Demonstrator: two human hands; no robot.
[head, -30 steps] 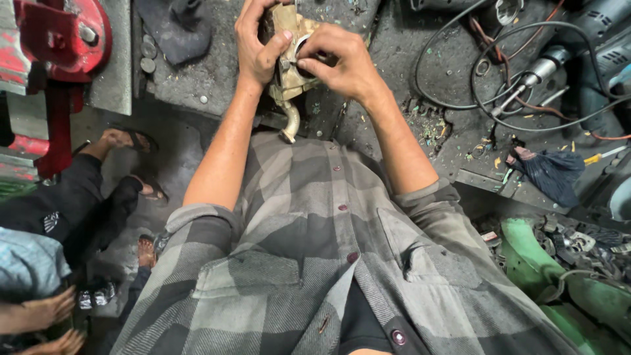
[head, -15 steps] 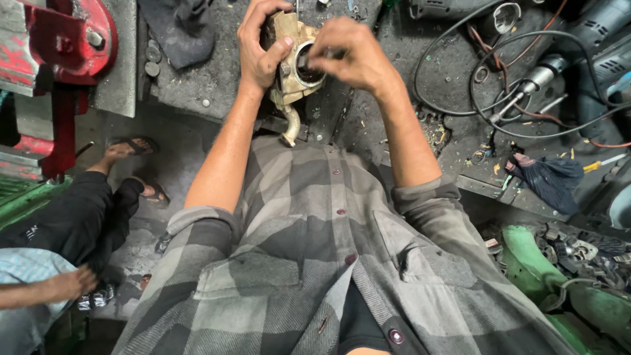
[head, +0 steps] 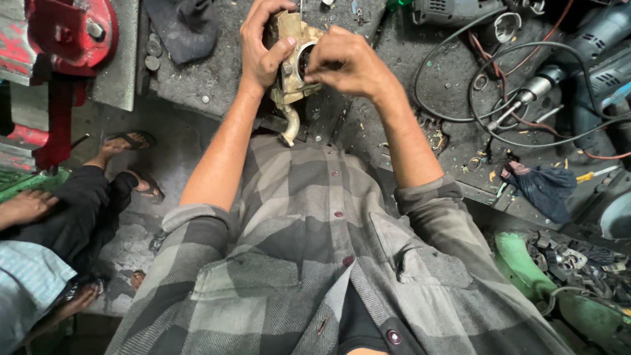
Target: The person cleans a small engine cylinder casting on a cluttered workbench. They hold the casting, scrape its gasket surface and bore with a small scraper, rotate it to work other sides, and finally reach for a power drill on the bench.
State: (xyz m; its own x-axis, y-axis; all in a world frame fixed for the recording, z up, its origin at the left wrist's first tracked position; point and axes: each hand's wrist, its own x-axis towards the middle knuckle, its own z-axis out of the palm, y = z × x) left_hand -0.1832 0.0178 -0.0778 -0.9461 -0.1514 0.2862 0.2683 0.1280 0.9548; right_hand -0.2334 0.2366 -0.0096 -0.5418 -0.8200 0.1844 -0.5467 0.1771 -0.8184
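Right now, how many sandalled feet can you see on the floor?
2: one sandal nearer the red vise, the other sandal just below it, left of the person's left arm. Others may be hidden.

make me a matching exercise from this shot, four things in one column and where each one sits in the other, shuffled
Things:
1. tan metal carburetor body
2. red bench vise
3. crumpled dark blue rag
4. grey power drill with black cable

Places:
A. top left corner of the bench
B. lying on the bench at right, below the coiled cables
C. held between the left hand and right hand
D. upper right of the bench

Pairs: 1-C, 2-A, 3-B, 4-D
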